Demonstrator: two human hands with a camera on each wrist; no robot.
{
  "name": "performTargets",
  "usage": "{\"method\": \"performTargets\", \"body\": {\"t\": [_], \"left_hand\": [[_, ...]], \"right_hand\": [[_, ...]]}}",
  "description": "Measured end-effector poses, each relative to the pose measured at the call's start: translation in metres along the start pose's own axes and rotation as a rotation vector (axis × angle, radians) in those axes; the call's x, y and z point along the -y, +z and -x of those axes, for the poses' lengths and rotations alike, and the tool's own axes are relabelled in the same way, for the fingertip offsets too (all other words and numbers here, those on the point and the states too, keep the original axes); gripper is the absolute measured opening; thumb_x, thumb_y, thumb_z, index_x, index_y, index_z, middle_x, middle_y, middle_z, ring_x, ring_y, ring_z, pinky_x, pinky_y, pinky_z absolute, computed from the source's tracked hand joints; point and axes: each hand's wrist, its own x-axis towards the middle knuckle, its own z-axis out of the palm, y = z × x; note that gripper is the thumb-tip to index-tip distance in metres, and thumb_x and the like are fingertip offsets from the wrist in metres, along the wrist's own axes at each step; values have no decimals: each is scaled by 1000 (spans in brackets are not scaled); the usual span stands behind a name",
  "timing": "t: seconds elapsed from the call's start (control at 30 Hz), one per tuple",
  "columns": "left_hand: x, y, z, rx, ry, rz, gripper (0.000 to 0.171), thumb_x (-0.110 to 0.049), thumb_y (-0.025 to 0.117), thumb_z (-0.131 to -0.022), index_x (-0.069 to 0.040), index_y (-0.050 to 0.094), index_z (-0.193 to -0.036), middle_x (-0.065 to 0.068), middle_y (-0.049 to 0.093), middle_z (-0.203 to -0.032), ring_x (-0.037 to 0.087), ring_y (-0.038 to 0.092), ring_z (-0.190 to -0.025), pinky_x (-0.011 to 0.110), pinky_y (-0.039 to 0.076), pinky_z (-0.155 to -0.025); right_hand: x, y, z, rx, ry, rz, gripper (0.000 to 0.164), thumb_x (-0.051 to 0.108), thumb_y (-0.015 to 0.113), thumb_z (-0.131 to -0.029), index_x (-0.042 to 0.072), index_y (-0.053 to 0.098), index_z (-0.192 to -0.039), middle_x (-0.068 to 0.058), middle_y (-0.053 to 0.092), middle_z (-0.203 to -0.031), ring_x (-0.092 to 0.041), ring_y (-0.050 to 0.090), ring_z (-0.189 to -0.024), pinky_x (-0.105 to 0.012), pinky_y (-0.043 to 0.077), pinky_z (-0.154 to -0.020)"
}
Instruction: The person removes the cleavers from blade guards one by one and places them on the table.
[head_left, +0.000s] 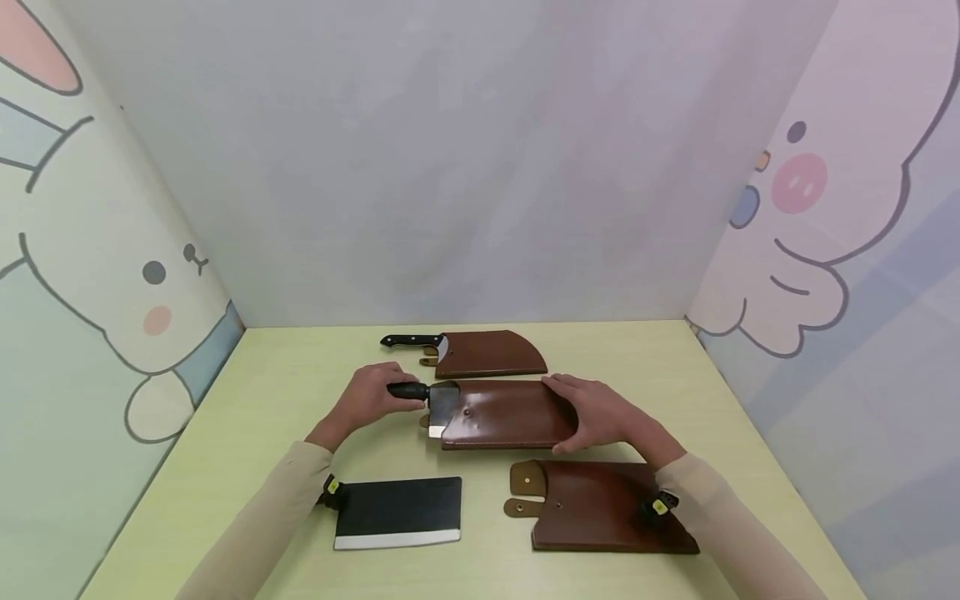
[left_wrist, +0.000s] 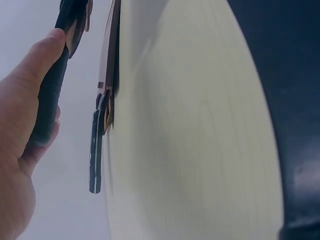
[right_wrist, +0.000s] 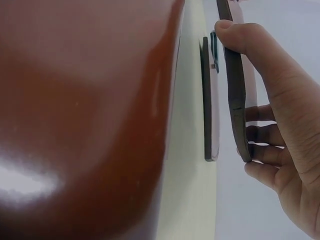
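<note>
My left hand (head_left: 372, 392) grips the black handle (left_wrist: 52, 95) of a cleaver, whose blade (head_left: 444, 408) runs mostly inside a brown leather sheath (head_left: 510, 414). A strip of shiny metal still shows at the sheath's mouth. At the sheath's right end, my right hand (head_left: 596, 411) holds it with thumb and fingers on opposite edges. In the right wrist view the sheath (right_wrist: 236, 85) appears edge-on, raised off the table, the thumb on its near side. How far the blade tip reaches inside is hidden.
Behind lies another brown sheath (head_left: 491, 353) with a black-handled knife (head_left: 412, 340) in it. In front, a bare dark cleaver blade (head_left: 397, 507) rests under the left forearm. A third sheath (head_left: 592, 504), straps unfastened, lies partly under the right forearm. Walls enclose the pale table (head_left: 285, 358).
</note>
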Motion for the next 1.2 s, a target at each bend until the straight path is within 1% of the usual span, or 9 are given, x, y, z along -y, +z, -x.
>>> {"method": "performTargets", "body": {"t": [0.17, 0.47, 0.73, 0.87, 1.03, 1.2], "left_hand": [[2, -1, 1, -11, -7, 0, 38, -45, 88, -78, -17, 81, -103, -9, 63, -86, 5, 53, -69, 28, 45, -63], [3, -2, 4, -22, -10, 9, 39, -43, 89, -78, -17, 81, -105, -9, 64, -86, 5, 53, -70, 27, 46, -62], [7, -5, 8, -23, -18, 20, 43, -42, 88, -79, -13, 81, -109, -7, 65, -88, 5, 54, -71, 27, 46, -62], [9, -6, 9, -23, -20, 21, 42, -42, 89, -78, -14, 81, -108, -7, 65, -88, 5, 55, -71, 28, 47, -63], [11, -5, 10, -10, -40, 9, 42, -44, 89, -78, -15, 81, -108, -7, 65, -88, 6, 55, -72, 27, 47, -64], [12, -6, 13, -15, -43, 3, 42, -44, 89, -78, -15, 81, -107, -8, 64, -87, 6, 54, -71, 28, 46, -64]], "right_hand": [[-1, -1, 3, 7, 12, -9, 117, 69, 84, -68, 13, 37, -159, -12, 43, -159, -37, 54, -134, -55, 49, -102], [-2, -4, 2, 3, -2, -11, 116, 68, 84, -68, 13, 37, -159, -13, 44, -157, -37, 54, -134, -54, 49, -100], [-4, -6, 3, 15, 8, -13, 118, 70, 83, -68, 13, 36, -160, -13, 43, -158, -37, 54, -134, -55, 49, -101], [-6, -7, 5, 17, 12, -13, 118, 69, 84, -68, 14, 35, -160, -13, 42, -159, -37, 53, -134, -56, 49, -101], [-8, -8, 7, 15, 14, -7, 118, 71, 83, -68, 14, 35, -160, -14, 43, -158, -38, 53, -135, -57, 48, -102], [-9, -8, 9, 17, 26, -21, 118, 72, 83, -67, 15, 36, -159, -14, 43, -158, -38, 53, -134, -58, 48, -101]]}}
